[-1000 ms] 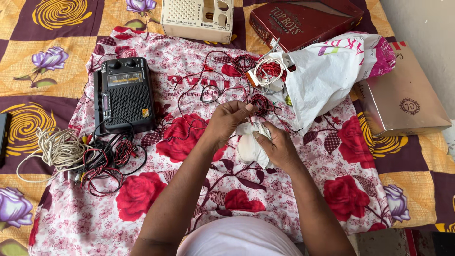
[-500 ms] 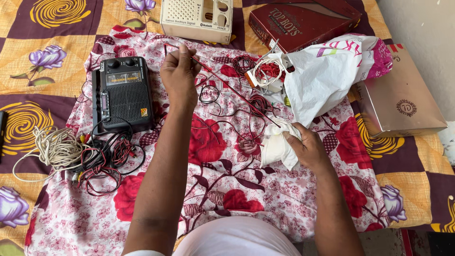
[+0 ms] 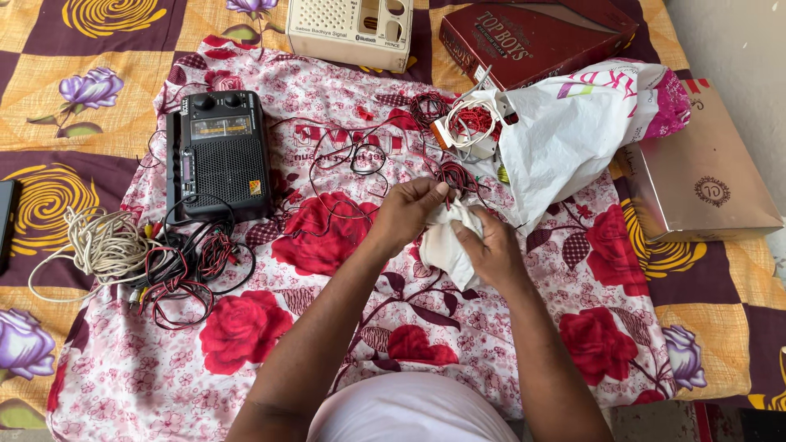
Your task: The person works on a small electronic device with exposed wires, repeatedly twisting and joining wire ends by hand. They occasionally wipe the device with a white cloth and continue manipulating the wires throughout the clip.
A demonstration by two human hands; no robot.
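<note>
The white cloth [image 3: 446, 245] is partly covered by the left hand [image 3: 407, 214] and right hand [image 3: 491, 250], so what lies inside it cannot be told. The cream radio [image 3: 352, 31] and red box [image 3: 532, 37] are cut by the top edge. A dark object [image 3: 6, 221] is clipped at the left edge.

I hold a small, crumpled white cloth bag [image 3: 446, 245] bunched between both my hands above the rose-printed sheet, its soft body sagging downward, its top edge meeting a thin dark red wire [image 3: 454, 176] that trails away in loops toward the tangle beyond.
</note>
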